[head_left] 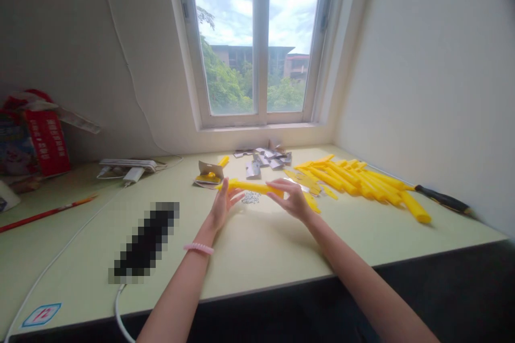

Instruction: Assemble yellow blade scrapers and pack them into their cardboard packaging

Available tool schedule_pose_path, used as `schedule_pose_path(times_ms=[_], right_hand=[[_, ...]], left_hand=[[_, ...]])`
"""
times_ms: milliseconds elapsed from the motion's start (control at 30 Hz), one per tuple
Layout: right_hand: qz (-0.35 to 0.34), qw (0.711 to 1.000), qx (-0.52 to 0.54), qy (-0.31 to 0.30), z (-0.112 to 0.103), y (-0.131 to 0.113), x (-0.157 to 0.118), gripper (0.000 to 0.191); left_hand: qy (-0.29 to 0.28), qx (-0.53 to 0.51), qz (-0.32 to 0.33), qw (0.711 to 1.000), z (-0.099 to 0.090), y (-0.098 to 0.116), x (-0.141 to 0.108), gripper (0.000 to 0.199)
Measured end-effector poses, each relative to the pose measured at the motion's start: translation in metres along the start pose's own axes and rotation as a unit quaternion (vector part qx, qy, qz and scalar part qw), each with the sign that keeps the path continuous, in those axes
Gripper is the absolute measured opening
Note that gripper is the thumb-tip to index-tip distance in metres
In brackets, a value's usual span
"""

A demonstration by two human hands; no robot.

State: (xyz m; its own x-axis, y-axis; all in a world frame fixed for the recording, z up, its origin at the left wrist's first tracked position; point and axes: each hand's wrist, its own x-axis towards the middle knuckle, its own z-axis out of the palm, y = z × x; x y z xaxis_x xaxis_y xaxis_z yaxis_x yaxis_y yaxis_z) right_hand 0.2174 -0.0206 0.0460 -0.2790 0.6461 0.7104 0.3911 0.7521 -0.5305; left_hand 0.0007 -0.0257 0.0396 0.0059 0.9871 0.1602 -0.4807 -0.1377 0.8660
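A long yellow plastic handle (253,187) lies level between my two hands above the table. My left hand (222,204) grips its left end, and a pink coil band circles that wrist. At the right end, my right hand (290,198) holds it with bent fingers. Just below the handle is a small heap of tiny metal pieces (250,198). Behind my left hand stands a yellow tool in a brown card sleeve (211,170). Grey metal plates (261,159) are piled near the window. Flat yellow parts (308,185) lie beyond my right hand.
Many yellow handles (350,179) lie in a pile at the right, beside a black screwdriver (442,199). On the left are a blurred black object (147,241) with a white cable, a power strip (129,165), a red pencil (48,213) and a red box (47,142).
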Motion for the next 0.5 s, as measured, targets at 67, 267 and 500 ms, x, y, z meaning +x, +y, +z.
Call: schedule_pose_path(times_ms=[67,267,500], right_hand=[[-0.053,0.997,-0.002,-0.059,0.008,-0.014,-0.003,0.033],[-0.034,0.989,0.013,-0.142,0.013,-0.018,0.007,0.034],[0.290,0.940,-0.171,0.048,-0.035,0.053,0.038,0.022]], left_hand=[[0.028,-0.037,-0.010,0.999,-0.002,0.003,0.000,0.042],[0.119,-0.076,-0.047,0.989,-0.013,0.007,0.004,0.038],[0.137,-0.072,-0.079,0.985,-0.015,0.002,0.005,0.033]])
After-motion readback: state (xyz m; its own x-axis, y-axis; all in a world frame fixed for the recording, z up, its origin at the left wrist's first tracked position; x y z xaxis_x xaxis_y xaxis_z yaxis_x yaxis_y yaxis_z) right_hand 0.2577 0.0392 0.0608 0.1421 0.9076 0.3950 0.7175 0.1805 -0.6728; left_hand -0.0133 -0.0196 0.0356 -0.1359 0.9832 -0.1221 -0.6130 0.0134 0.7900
